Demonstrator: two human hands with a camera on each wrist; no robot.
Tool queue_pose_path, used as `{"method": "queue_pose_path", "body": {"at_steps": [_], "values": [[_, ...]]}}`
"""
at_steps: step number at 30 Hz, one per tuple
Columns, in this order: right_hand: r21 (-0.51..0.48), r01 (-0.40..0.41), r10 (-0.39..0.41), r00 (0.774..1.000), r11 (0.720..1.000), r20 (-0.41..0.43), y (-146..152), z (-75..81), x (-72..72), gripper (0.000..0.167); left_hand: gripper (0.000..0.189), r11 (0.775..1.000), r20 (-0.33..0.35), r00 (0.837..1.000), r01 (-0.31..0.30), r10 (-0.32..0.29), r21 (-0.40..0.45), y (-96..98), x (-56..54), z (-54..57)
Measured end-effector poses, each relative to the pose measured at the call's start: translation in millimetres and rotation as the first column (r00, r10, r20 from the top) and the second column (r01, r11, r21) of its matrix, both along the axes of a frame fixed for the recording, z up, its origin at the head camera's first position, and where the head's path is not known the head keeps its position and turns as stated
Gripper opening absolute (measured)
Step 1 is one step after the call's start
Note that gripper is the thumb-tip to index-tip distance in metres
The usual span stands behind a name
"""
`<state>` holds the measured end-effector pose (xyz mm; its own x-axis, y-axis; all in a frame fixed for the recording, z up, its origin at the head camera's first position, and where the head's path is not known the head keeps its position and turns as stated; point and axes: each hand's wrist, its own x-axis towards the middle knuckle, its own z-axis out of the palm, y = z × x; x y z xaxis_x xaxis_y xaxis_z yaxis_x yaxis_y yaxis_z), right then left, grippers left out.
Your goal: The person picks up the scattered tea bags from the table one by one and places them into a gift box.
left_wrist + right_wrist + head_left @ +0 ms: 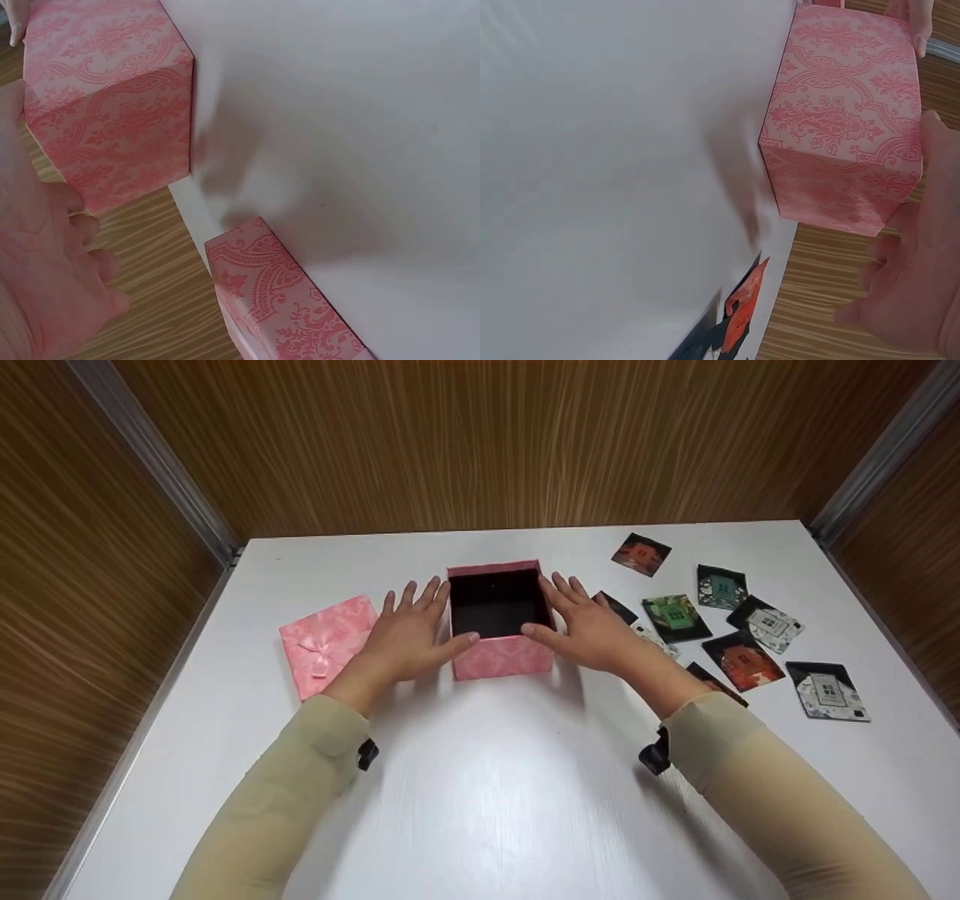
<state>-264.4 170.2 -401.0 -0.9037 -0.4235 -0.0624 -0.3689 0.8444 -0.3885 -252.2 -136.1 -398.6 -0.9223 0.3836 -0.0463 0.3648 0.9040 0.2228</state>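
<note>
A pink patterned box (502, 660) stands without its lid on the white table, its dark inside facing up. My left hand (409, 639) is at its left side, fingers extended and fingertips right at the rim. On the opposite side, my right hand (596, 631) has its fingers stretched along the rim and the thumb at the near right corner. Both wrist views show the box walls (120, 112) (840, 112) with a palm beside them. Left of the box lies the pink lid (330, 634) with a ribbon bow, partly behind my left hand.
Several flat square printed packets lie scattered on the right of the table, among them a green one (677, 617), an orange one (742, 660) and a white one (828, 692). Some are partly hidden by my right arm. Wood-grain panels (510, 450) enclose the back and sides.
</note>
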Motion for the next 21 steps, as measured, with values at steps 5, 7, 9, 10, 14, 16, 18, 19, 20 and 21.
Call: {"method": "queue_pose_path", "body": {"at_steps": [5,7,9,10,14,16,18,19,20,21], "values": [[-0.027,-0.012,0.012,1.0,1.0,0.001,2.3,-2.7,2.5,0.096,0.106,1.0,-0.001,1.0,0.013,-0.013,-0.015,2.0,-0.2,2.4],[-0.037,-0.016,0.016,1.0,0.999,0.008,3.7,-2.1,4.4,0.095,0.106,1.0,0.001,1.0,0.02,-0.02,-0.017,3.0,0.0,2.7],[-0.043,-0.023,0.024,1.0,0.999,0.011,5.3,-1.0,6.3,0.095,0.106,0.999,0.001,1.0,0.026,-0.026,-0.024,4.1,0.4,3.1],[-0.043,-0.027,0.027,1.0,0.999,0.012,6.1,-0.8,7.1,0.095,0.105,0.999,0.0,1.0,0.029,-0.029,-0.029,4.6,0.8,3.5],[-0.053,-0.04,0.042,0.999,0.998,0.019,8.7,-0.9,11.0,0.095,0.105,0.997,-0.008,0.999,0.039,-0.039,-0.068,6.7,3.0,4.5],[-0.066,-0.042,0.043,0.999,0.997,0.024,9.7,-1.9,13.9,0.094,0.105,0.995,-0.013,0.999,0.046,-0.047,-0.086,7.9,4.6,5.2],[-0.084,-0.042,0.044,0.999,0.996,0.022,10.5,-3.4,17.3,0.094,0.106,0.994,-0.018,0.998,0.052,-0.054,-0.099,8.7,6.7,5.5],[-0.091,-0.042,0.044,0.999,0.995,0.017,10.8,-4.1,18.9,0.093,0.106,0.993,-0.023,0.998,0.055,-0.058,-0.106,8.9,7.7,5.6],[-0.097,-0.046,0.047,0.999,0.994,0.01,10.9,-4.6,20.7,0.093,0.105,0.992,-0.026,0.998,0.058,-0.062,-0.11,9.0,9.1,5.9],[-0.101,-0.046,0.047,0.999,0.994,0.004,11.1,-5.3,22.4,0.093,0.105,0.992,-0.028,0.998,0.061,-0.065,-0.114,9.2,10.5,6.0]]}}
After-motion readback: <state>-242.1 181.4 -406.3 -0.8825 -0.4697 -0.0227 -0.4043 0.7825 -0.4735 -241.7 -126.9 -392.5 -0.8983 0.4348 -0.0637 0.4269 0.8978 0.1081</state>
